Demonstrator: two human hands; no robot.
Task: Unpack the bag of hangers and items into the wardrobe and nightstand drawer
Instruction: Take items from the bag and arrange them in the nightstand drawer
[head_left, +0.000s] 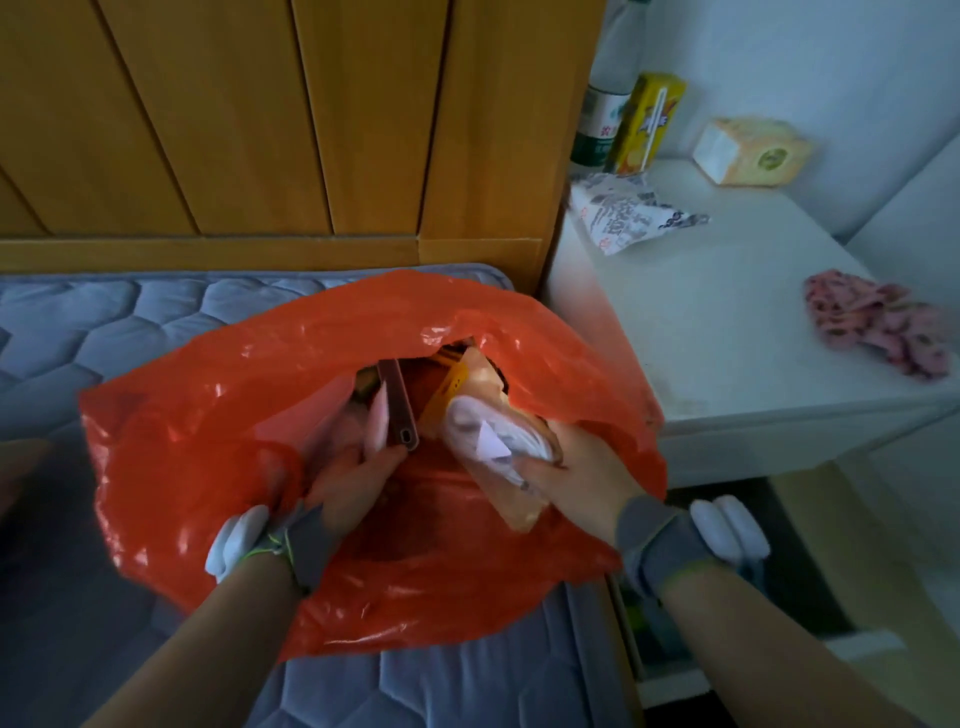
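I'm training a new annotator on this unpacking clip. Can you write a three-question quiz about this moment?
1. True or false: both hands are inside the red bag.
2. What does the right hand hold?
A. a clear packet of white items
B. a green bottle
C. a pink cloth
3. Fill in: the bag rests on the ____.

Key:
1. True; the left hand holds a flat pink item in there too.
2. A; the clear packet. The bottle and pink cloth sit on the white nightstand.
3. mattress.
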